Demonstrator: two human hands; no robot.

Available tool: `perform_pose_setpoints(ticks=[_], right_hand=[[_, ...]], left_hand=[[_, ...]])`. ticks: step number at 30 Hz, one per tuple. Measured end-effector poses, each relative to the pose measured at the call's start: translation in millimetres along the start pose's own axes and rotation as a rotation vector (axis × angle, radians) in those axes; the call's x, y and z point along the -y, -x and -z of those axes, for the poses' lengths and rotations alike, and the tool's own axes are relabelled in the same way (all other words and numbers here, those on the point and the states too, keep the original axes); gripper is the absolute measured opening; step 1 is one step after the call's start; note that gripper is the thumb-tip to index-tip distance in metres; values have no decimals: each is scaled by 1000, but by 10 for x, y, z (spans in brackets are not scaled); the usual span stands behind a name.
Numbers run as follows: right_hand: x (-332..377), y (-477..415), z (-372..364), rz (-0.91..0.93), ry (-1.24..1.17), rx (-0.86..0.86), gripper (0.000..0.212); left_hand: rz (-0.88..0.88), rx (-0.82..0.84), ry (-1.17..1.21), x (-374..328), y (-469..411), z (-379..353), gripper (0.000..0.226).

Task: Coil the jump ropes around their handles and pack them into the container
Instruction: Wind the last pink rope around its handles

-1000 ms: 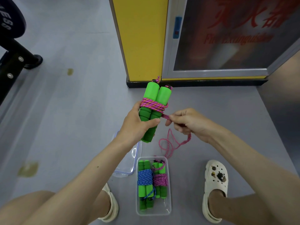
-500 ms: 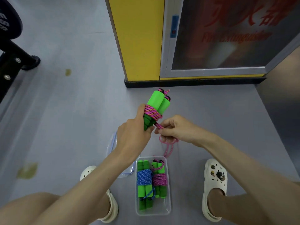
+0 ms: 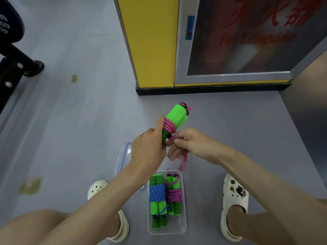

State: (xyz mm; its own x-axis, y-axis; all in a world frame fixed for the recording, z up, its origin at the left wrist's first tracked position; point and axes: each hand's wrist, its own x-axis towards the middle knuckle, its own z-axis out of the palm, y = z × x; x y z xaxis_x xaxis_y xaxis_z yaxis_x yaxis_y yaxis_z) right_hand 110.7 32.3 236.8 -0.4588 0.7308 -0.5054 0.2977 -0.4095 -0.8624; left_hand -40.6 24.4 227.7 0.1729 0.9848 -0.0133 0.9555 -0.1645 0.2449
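Winding tighter: left grip [image 3: 148, 149] clasps the handles [image 3: 177, 115], right grip [image 3: 191, 144], now closer in, pinches the pink rope [image 3: 184, 160]; coil probably near done.

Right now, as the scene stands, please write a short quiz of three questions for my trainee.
1. True or false: the clear container holds a blue-rope bundle and a pink-rope bundle.
2. The left hand grips: A) the green handles, B) the container, C) the blue-rope bundle.
3. What colour is the loose rope that the right hand pinches?
Key: 1 true; 2 A; 3 pink.
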Motion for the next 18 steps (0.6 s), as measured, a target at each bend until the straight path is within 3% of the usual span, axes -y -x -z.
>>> perform_pose_setpoints(ticks=[6, 9, 15, 18], right_hand=[[9, 23, 16, -17, 28, -69, 25], [40, 34, 58, -36, 38, -131, 34], [58, 25, 51, -23, -5, -149, 27], [38, 4, 69, -34, 62, -241, 45]], left_hand=[[-80, 157, 436, -14, -1, -74, 87], [-68, 226, 657, 3, -39, -117, 95], [-28, 298, 723, -21, -15, -192, 104], [-37, 333, 760, -58, 1, -178, 106]])
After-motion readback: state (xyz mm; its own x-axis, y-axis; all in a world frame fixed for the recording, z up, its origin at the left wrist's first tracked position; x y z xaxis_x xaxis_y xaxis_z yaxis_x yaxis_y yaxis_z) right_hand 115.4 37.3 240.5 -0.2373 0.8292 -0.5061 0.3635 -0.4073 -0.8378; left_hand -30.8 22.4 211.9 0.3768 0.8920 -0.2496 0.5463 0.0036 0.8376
